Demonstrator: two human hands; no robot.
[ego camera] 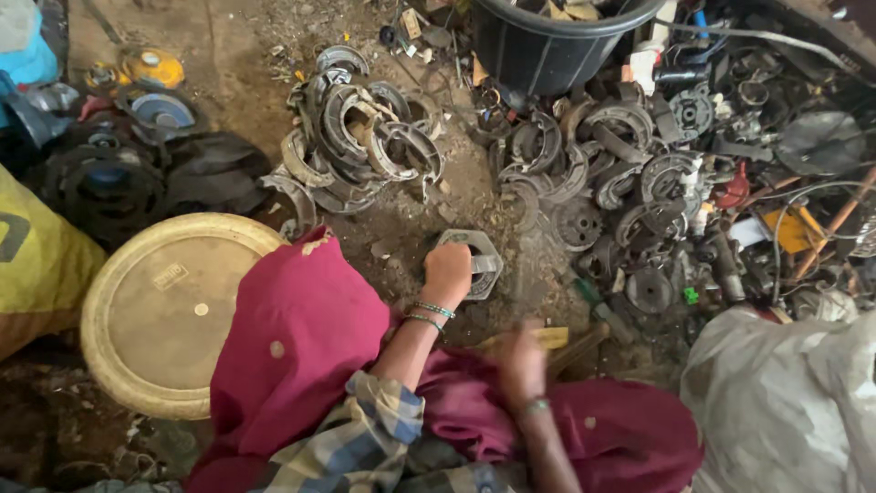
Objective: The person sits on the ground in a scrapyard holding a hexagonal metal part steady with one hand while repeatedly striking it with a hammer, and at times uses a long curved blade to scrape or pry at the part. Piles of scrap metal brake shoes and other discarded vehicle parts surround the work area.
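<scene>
Head view: left hand (447,272) clamps grey hexagonal metal casting (474,262) on dirt floor (228,68).
Right hand (522,361), blurred, closed round wooden-handled hammer (557,340); likely risk: a glancing blow striking the gripping fingers.

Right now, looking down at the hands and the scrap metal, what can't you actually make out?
Head view only:
- Right hand: motion-blurred; its grip on the wooden-handled tool is unclear.
- Grey hexagonal metal part: left hand covers its near side.
- Black plastic tub: cut off by the top edge.
- White sack: cut off by the frame's corner.
</scene>
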